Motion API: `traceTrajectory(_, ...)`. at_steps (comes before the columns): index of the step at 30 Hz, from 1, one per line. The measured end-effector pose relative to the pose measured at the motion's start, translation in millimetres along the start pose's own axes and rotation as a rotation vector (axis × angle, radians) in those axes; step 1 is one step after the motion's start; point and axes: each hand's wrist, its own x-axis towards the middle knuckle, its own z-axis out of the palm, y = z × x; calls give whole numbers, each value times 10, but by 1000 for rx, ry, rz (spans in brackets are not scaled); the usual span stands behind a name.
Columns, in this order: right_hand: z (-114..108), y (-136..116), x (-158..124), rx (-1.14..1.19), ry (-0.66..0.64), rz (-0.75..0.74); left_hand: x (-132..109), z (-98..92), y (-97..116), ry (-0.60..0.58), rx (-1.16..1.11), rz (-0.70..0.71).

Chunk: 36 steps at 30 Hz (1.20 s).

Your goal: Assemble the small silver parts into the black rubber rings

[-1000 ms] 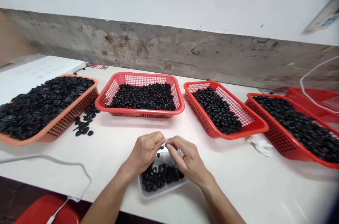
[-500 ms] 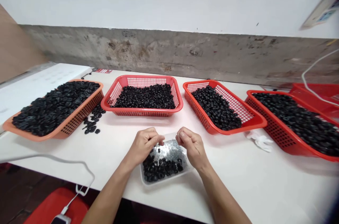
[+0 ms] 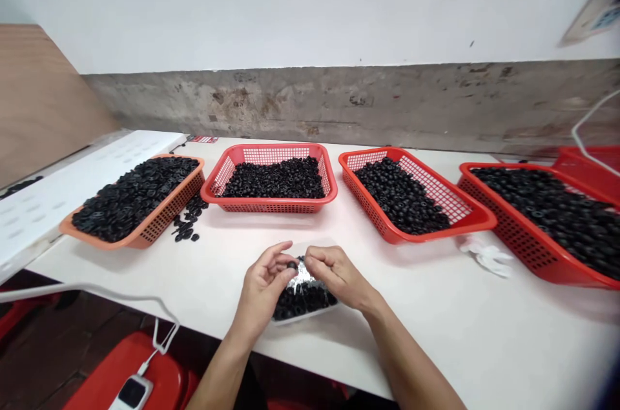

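Black ring held at the fingertips of our left hand above a plastic tray of rings, our right hand curled just beside it, its grip unclear; we face red baskets heaped with more rings on a white table.

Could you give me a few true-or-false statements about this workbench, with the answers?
1. A small black ring sits between the left hand and the right hand. True.
2. The hands are above a woven straw basket. False: they are above a clear plastic tray holding black rings.
3. Loose black rings lie on the white table beside the orange basket. True.
4. The red basket next to the orange one holds white rings. False: that red basket holds black rings.
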Motion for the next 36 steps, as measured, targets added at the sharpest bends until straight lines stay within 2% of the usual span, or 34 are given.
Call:
traceTrajectory(4, 0, -22, -1, -21, -36, -22, -48, 78, -44, 44, 15, 27)
traceTrajectory(8, -9, -28, -1, -32, -15, -31, -82, 106, -39, 83, 53, 44)
traceTrajectory(15, -5, -28, -1, -38, 31, -28, -67, 141, 20, 134, -93, -31)
traceTrajectory(23, -13, -35, -4, -8, -61, -61, -82, 133, 11, 134, -110, -35)
traceTrajectory(30, -64, -14, -28, 235, -247, 172, -231, 157, 98, 47, -197, -83)
traceTrajectory(32, -50, -3, -18, 219, -194, 151, -213, 128, 83, 64, -219, -55)
traceTrajectory(36, -34, 55, 17, -17, 75, 73, -103, -25, -28, 208, -256, -25)
